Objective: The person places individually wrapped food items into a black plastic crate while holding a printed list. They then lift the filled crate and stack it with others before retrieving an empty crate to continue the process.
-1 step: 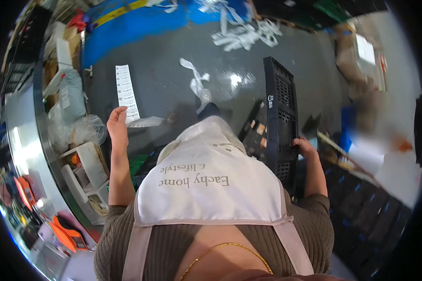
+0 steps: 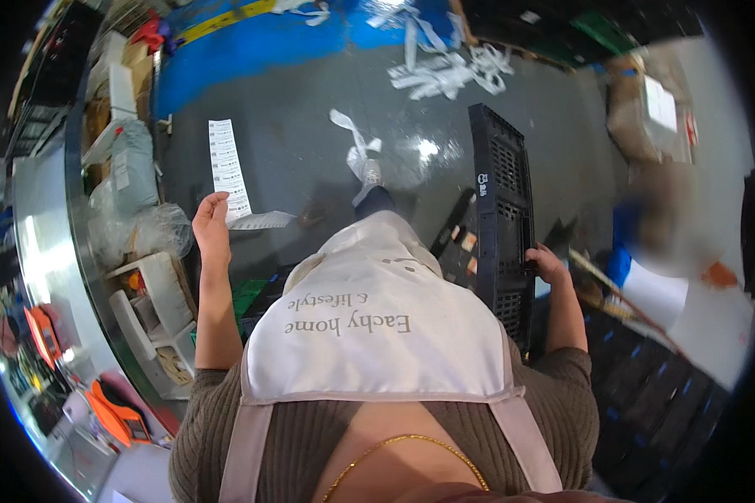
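My left hand (image 2: pixel 213 228) pinches a long strip of white printed labels (image 2: pixel 229 168) between thumb and fingers. The strip stands up from the hand, and a second length of it bends off to the right below. On the other side, my right hand (image 2: pixel 547 263) grips the edge of a black plastic crate (image 2: pixel 502 197) with slotted panels. The crate is held on its side, upright beside my body, its near end partly behind my apron (image 2: pixel 356 335). The right fingertips are partly hidden by the crate's edge.
Loose white paper strips (image 2: pixel 432 80) lie heaped on the grey floor ahead, and another strip (image 2: pixel 352 138) lies at my shoe (image 2: pixel 372 173). A metal-topped bench (image 2: pixel 46 235) runs along the left, with plastic-wrapped goods (image 2: pixel 134 172) beside it. Dark stacked crates (image 2: pixel 646 386) stand at right.
The floor ahead and its paper strips have shifted slightly to the right in view, and my shoe now overlaps the nearer strip. Both hands keep their holds.
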Tool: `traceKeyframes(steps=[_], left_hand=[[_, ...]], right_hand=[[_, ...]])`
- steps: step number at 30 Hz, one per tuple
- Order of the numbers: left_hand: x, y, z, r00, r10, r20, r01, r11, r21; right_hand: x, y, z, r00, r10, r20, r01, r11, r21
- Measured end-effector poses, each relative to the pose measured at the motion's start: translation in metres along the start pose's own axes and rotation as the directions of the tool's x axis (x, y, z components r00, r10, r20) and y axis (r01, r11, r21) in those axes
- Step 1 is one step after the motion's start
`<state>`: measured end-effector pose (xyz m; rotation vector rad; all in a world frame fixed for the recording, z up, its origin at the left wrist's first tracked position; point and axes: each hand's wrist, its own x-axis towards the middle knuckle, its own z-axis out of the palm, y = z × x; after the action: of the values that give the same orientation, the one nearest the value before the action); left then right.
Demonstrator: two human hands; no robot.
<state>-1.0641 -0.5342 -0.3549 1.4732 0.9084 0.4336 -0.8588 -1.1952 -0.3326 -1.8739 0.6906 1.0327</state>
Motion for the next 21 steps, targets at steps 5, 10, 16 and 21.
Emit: traceKeyframes(steps=[5, 10, 16, 21], left_hand=[[0.034, 0.044, -0.015, 0.971, -0.023, -0.238, 0.005, 0.997, -0.075], [0.053, 0.074, -0.006, 0.911, 0.038, -0.411, 0.061, 0.973, 0.224], [0.114, 0.093, -0.002, 0.791, -0.045, -0.610, 0.059, 0.998, 0.003], [0.192, 0.096, -0.024, 0.739, -0.072, -0.670, 0.072, 0.997, -0.027]], right_hand=[[0.092, -0.185, 0.037, 0.986, -0.036, 0.161, 0.080, 0.957, -0.280], [0.168, -0.378, 0.116, 0.952, -0.072, 0.296, 0.238, 0.783, -0.575], [0.266, -0.556, 0.222, 0.879, -0.025, 0.476, 0.331, 0.752, -0.570], [0.273, -0.672, 0.319, 0.843, -0.118, 0.524, 0.488, 0.579, -0.654]])
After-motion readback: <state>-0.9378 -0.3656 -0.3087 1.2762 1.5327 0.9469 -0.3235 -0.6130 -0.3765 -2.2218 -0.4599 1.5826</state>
